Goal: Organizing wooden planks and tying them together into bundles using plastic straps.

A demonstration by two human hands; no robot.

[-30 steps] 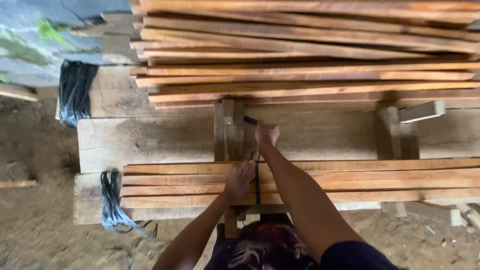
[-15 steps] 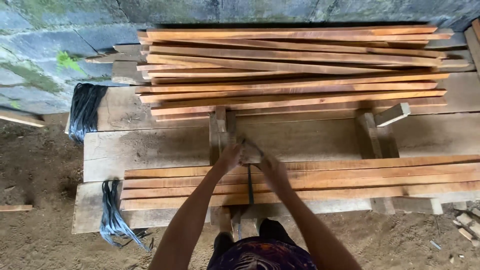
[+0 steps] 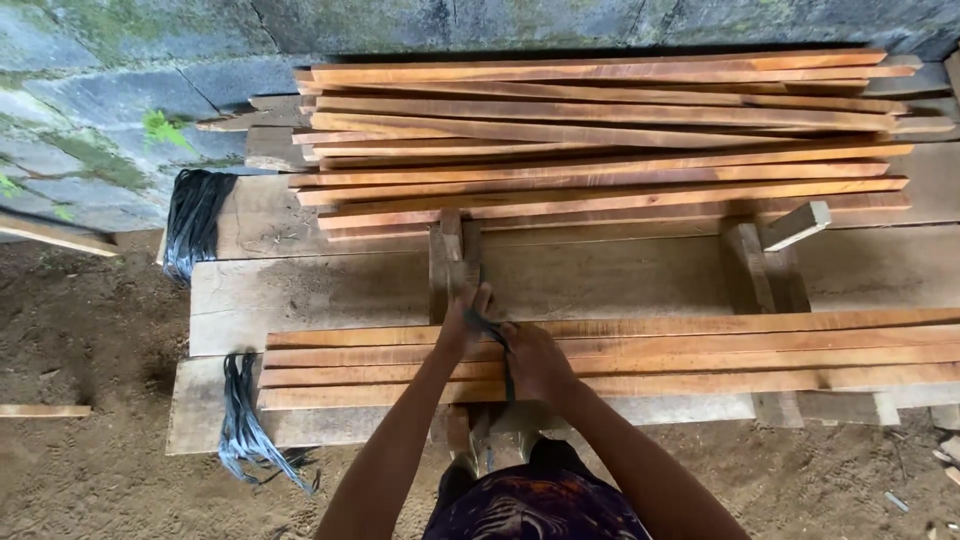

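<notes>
We've got left hand (image 3: 462, 322) and right hand (image 3: 535, 362) in closed grip, pinching the dark strap (image 3: 497, 345) across the near wooden slats (image 3: 700, 355).

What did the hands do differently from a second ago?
A second ago the right hand was lifted away above the slats, pulling the dark strap up. Now it has come down beside the left hand, and both press close together on the strap over the near bundle of slats. The far pile of slats, the strap bunches and the planks stayed put.
</notes>
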